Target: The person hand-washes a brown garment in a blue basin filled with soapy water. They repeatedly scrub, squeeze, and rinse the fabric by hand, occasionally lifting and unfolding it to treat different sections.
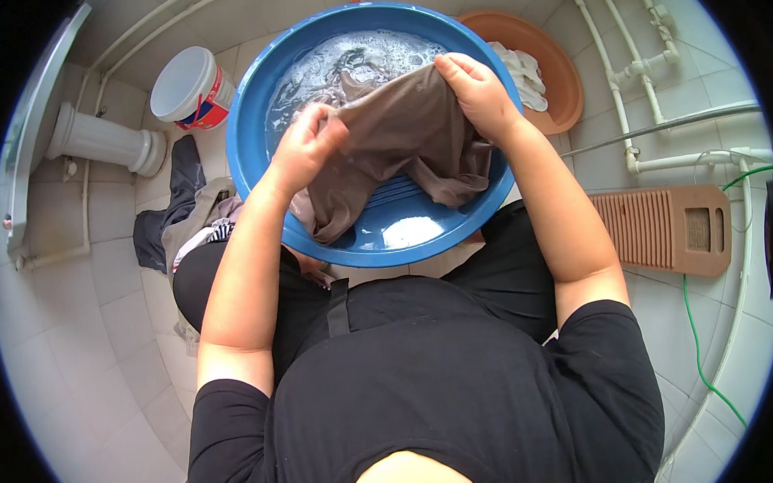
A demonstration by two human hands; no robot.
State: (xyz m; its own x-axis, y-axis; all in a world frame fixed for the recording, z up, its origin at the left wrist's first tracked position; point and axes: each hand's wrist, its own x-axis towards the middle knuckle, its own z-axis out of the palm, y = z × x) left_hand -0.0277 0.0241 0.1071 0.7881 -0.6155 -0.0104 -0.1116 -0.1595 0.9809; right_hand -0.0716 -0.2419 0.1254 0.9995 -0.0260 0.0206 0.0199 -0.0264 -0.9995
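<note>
A wet grey-brown garment [392, 143] is stretched between my two hands over a large blue basin [257, 199]. My left hand [308, 146] is closed on its left end; the fingertips look a little blurred. At the upper right corner of the cloth, my right hand [479, 98] pinches the edge between thumb and fingers. The lower folds hang down onto the basin's near side, partly over a ribbed washing surface [393, 190]. Soapy water [312, 69] with foam fills the far part of the basin, and more cloth lies in it. What kind of garment it is, I cannot tell.
Behind on the right, an orange-brown basin [563, 65] holds white cloth [521, 75]. A white bucket [183, 85] stands at the far left. Dark and light clothes [181, 210] lie heaped on the left floor. A brown washboard [658, 230] and white pipes [619, 88] are at the right.
</note>
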